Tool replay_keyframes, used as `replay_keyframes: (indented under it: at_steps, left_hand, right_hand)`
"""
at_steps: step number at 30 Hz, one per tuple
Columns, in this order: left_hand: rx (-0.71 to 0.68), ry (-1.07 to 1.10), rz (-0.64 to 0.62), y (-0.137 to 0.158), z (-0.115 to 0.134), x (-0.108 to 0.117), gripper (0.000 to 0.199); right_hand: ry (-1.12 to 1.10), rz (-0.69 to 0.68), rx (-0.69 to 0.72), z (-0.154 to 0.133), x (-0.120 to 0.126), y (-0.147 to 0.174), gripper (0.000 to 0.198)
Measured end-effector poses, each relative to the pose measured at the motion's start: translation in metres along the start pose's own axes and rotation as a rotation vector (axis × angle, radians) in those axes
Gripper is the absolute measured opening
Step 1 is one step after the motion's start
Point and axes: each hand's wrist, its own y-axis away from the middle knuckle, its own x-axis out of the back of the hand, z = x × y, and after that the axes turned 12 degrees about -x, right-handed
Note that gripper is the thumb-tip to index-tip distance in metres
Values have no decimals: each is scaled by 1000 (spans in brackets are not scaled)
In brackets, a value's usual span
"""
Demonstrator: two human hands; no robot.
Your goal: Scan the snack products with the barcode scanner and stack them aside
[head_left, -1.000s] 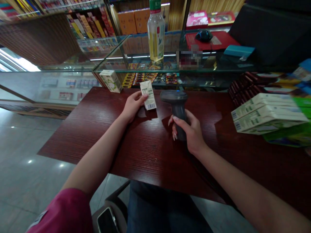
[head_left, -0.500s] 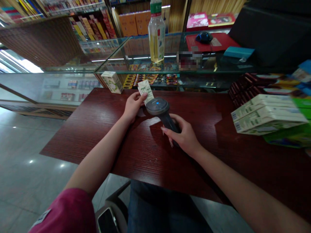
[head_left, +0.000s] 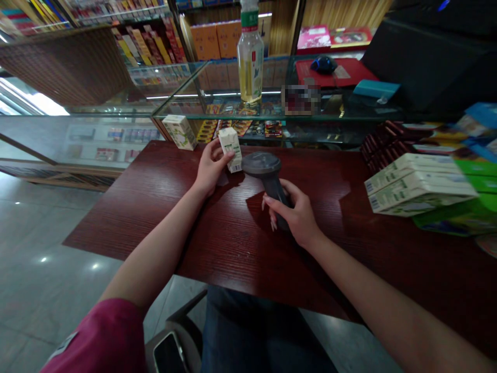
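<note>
My left hand point(head_left: 212, 165) is closed on a small white-and-green drink carton point(head_left: 232, 149), thumb across the side that faces me. A printed barcode shows low on that side. In my right hand point(head_left: 295, 212) is a dark grey barcode scanner point(head_left: 263, 167), gripped by its handle, its head just right of the carton and apart from it. A second carton point(head_left: 179, 131) of like print stands at the table's far left corner. To the right, several more cartons point(head_left: 415, 186) lie side by side on green packaging.
The dark red wooden table point(head_left: 233, 238) meets a glass display counter point(head_left: 334, 116). On the counter stand a bottle of yellow drink point(head_left: 250, 62) and a mouse point(head_left: 323, 64) on a red mat. Dark red packets point(head_left: 382, 145) are piled at right. A phone point(head_left: 170, 354) lies below the table.
The scanner in my right hand has shifted right, away from the carton, and its blue light no longer shows. The carton in my left hand is more upright, its barcode uncovered.
</note>
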Motion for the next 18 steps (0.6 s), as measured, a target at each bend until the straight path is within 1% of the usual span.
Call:
replay_keyframes:
  at_steps: [2, 5, 7, 9, 11, 12, 15, 16, 17, 18]
  left_hand:
    - [-9, -39, -64, -3, 2, 9, 61]
    - [-1, -102, -177, -7, 8, 27, 54]
    - [-5, -113, -190, -8, 9, 37, 51]
    - [-7, -98, -193, -7, 7, 39, 53]
    - [-6, -113, -182, -7, 1, 33, 59]
    - [-4, -152, -145, -8, -3, 27, 60]
    - [25, -325, 86, -7, -9, 1, 49]
    - [33, -347, 119, -5, -8, -10, 46]
    - [35, -329, 99, -1, -4, -21, 44]
    - [28, -273, 29, 5, 1, -32, 45]
  right_hand:
    - [-61, 20, -18, -4, 1, -1, 37]
    - [-152, 76, -22, -8, 7, -6, 37]
    - [-185, 116, 3, -8, 13, -11, 38]
    - [-193, 159, 52, -7, 19, -15, 39]
    - [-189, 207, 112, -6, 26, -17, 42]
    - [-184, 232, 145, -4, 28, -17, 45]
    - [-147, 332, 261, -2, 37, -12, 51]
    - [-129, 385, 305, -2, 41, -8, 53]
    - [-112, 442, 346, -2, 45, -2, 55]
    - [-96, 502, 386, -3, 51, 6, 57]
